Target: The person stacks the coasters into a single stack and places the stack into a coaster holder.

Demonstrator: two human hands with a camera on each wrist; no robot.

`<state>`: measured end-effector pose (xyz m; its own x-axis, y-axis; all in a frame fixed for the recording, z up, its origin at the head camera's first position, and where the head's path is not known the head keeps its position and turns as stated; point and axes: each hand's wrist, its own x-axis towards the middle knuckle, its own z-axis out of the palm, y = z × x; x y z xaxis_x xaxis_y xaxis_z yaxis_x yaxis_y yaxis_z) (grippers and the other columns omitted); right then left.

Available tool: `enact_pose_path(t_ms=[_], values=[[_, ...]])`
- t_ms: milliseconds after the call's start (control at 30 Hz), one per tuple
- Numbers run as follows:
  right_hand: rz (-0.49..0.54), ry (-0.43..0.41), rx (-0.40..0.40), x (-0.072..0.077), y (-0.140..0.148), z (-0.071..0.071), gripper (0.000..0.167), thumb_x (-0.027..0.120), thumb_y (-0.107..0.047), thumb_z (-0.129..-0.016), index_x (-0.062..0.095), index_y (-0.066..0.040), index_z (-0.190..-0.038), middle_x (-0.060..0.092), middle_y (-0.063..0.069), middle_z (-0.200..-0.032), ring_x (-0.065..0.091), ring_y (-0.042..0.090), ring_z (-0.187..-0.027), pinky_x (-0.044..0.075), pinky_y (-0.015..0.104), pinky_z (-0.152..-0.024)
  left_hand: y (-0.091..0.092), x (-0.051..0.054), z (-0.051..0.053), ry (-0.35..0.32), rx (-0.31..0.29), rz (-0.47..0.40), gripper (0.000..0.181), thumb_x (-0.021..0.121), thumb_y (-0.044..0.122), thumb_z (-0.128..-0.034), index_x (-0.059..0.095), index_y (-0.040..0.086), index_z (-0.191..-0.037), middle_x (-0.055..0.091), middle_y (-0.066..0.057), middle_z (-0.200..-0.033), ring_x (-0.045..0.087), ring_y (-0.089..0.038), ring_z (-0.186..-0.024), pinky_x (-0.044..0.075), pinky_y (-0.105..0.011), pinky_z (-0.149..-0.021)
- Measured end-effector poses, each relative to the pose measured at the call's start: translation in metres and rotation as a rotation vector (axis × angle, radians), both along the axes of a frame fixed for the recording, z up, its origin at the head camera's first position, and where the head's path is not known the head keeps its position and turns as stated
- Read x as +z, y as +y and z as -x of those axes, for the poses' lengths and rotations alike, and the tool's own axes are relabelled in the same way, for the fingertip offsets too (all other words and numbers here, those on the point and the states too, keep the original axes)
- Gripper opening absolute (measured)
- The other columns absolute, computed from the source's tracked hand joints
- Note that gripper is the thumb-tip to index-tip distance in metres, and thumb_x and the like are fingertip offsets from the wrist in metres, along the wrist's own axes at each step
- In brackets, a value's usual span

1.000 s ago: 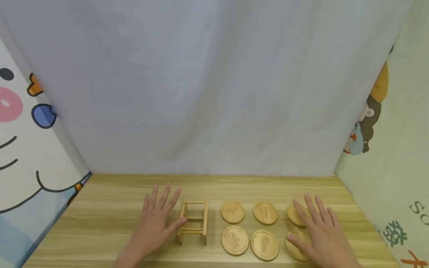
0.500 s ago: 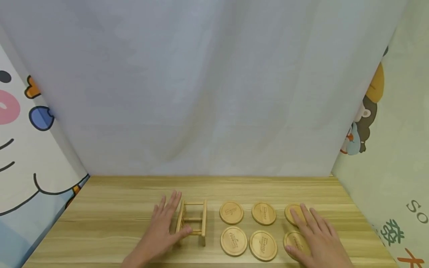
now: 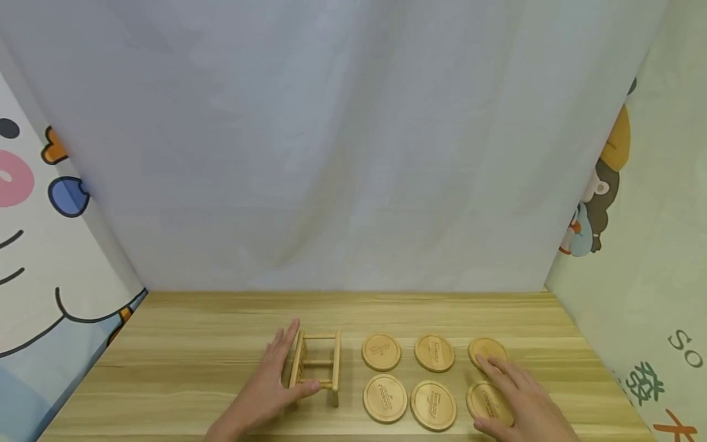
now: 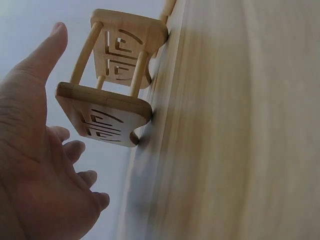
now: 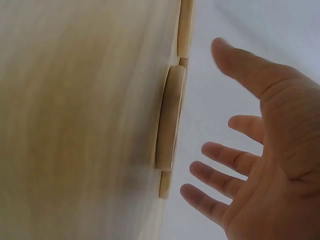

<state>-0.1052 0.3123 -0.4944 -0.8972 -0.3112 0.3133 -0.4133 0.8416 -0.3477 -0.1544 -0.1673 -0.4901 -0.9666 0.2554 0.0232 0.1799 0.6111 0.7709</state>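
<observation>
The left hand (image 3: 265, 387) is held with its thumb spread away from the fingers and has hold of nothing. It lies just to the left of a small wooden rack (image 3: 336, 365), with the thumb stretched across the rack's near side; the left wrist view shows a gap between the thumb and the rack. The rack stands upright on the wood-grained table (image 3: 182, 368). Its two end panels have cut-out line patterns and are joined by round rods.

The right hand (image 3: 527, 399) is also held with thumb and fingers spread, and it grips nothing. It hovers above the two rightmost round wooden coasters, partly covering the far one (image 3: 486, 347) and the near one (image 3: 486, 402). In the right wrist view a space shows between its fingertips and the coasters.

Between the rack and this pair lie four more coasters, flat on the table: a far left one (image 3: 381, 352), a far middle one (image 3: 434, 353), a near left one (image 3: 385, 398) and a near middle one (image 3: 433, 405). Together the six form two rows of three, with markings on their upper faces.

Behind the table hangs a pale cloth (image 3: 353, 153).
</observation>
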Motion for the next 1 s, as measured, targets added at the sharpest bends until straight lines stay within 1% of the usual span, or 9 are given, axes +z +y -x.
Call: enact_pose_path(t_ms=[133,200,333,400,533,600,733,867,1000], values=[[0.028,-0.012,0.039,-0.005,0.004,0.003,0.100,0.098,-0.051,-0.080,0.056,-0.013,-0.163,0.066,0.015,-0.141,0.066,0.047,-0.121,0.058,0.069,-0.081,0.000,-0.006,0.001,-0.013,0.009,-0.015,0.121,0.086,0.055,-0.0919,0.009,0.028,-0.181,0.006,-0.029,-0.181,0.014,-0.065,-0.161,0.022,-0.090,-0.115],[0.043,-0.037,0.053,-0.007,0.006,0.004,0.102,0.100,-0.049,-0.078,0.057,-0.012,-0.163,0.066,0.014,-0.137,0.066,0.046,-0.118,0.059,0.067,-0.079,0.000,-0.010,0.002,-0.008,0.012,-0.018,0.122,0.087,0.055,-0.0906,0.010,0.026,-0.181,0.008,-0.030,-0.181,0.017,-0.065,-0.160,0.024,-0.089,-0.115],[0.045,-0.097,0.090,-0.011,0.011,0.006,0.109,0.104,-0.046,-0.075,0.053,-0.015,-0.166,0.065,0.013,-0.133,0.066,0.042,-0.113,0.061,0.058,-0.075,0.000,-0.014,0.003,-0.003,0.021,-0.022,0.124,0.089,0.055,-0.0884,0.012,0.027,-0.181,0.011,-0.029,-0.181,0.020,-0.064,-0.160,0.028,-0.088,-0.115],[0.033,-0.106,0.106,-0.013,0.013,0.006,0.113,0.105,-0.045,-0.073,0.050,-0.019,-0.168,0.065,0.011,-0.132,0.067,0.038,-0.112,0.061,0.052,-0.074,0.001,-0.015,0.004,-0.005,0.025,-0.028,0.126,0.091,0.056,-0.0866,0.013,0.027,-0.181,0.012,-0.028,-0.182,0.021,-0.061,-0.161,0.028,-0.086,-0.117],[-0.002,-0.040,0.137,-0.017,0.015,0.007,0.118,0.107,-0.047,-0.067,0.050,-0.024,-0.168,0.069,0.012,-0.131,0.067,0.025,-0.113,0.060,0.042,-0.076,0.001,-0.016,0.006,-0.010,0.024,-0.048,0.128,0.093,0.055,-0.0839,0.014,0.027,-0.181,0.016,-0.027,-0.181,0.021,-0.057,-0.163,0.026,-0.082,-0.121],[-0.007,-0.014,0.134,-0.019,0.016,0.008,0.117,0.108,-0.048,-0.066,0.053,-0.023,-0.166,0.070,0.012,-0.132,0.066,0.021,-0.115,0.060,0.040,-0.078,0.002,-0.017,0.006,-0.007,0.022,-0.057,0.129,0.094,0.055,-0.0833,0.015,0.026,-0.181,0.017,-0.025,-0.182,0.021,-0.056,-0.164,0.025,-0.080,-0.123],[0.003,0.009,0.128,-0.021,0.016,0.009,0.112,0.107,-0.046,-0.066,0.057,-0.019,-0.163,0.071,0.013,-0.136,0.067,0.022,-0.117,0.060,0.043,-0.080,0.002,-0.016,0.007,-0.010,0.024,-0.075,0.130,0.095,0.054,-0.0822,0.016,0.025,-0.181,0.022,-0.022,-0.182,0.025,-0.055,-0.163,0.027,-0.077,-0.124],[0.002,0.045,0.142,-0.021,0.016,0.011,0.106,0.107,-0.044,-0.068,0.060,-0.015,-0.159,0.073,0.014,-0.137,0.068,0.022,-0.116,0.060,0.044,-0.082,0.003,-0.017,0.008,-0.020,0.034,-0.085,0.129,0.097,0.054,-0.0813,0.019,0.027,-0.180,0.028,-0.024,-0.179,0.031,-0.057,-0.160,0.032,-0.077,-0.122],[0.002,0.036,0.141,-0.022,0.018,0.013,0.103,0.106,-0.043,-0.069,0.062,-0.015,-0.158,0.074,0.014,-0.136,0.069,0.019,-0.116,0.059,0.043,-0.083,0.003,-0.018,0.007,-0.032,0.046,-0.091,0.127,0.097,0.054,-0.0806,0.022,0.028,-0.180,0.032,-0.026,-0.177,0.035,-0.058,-0.158,0.036,-0.078,-0.119]])
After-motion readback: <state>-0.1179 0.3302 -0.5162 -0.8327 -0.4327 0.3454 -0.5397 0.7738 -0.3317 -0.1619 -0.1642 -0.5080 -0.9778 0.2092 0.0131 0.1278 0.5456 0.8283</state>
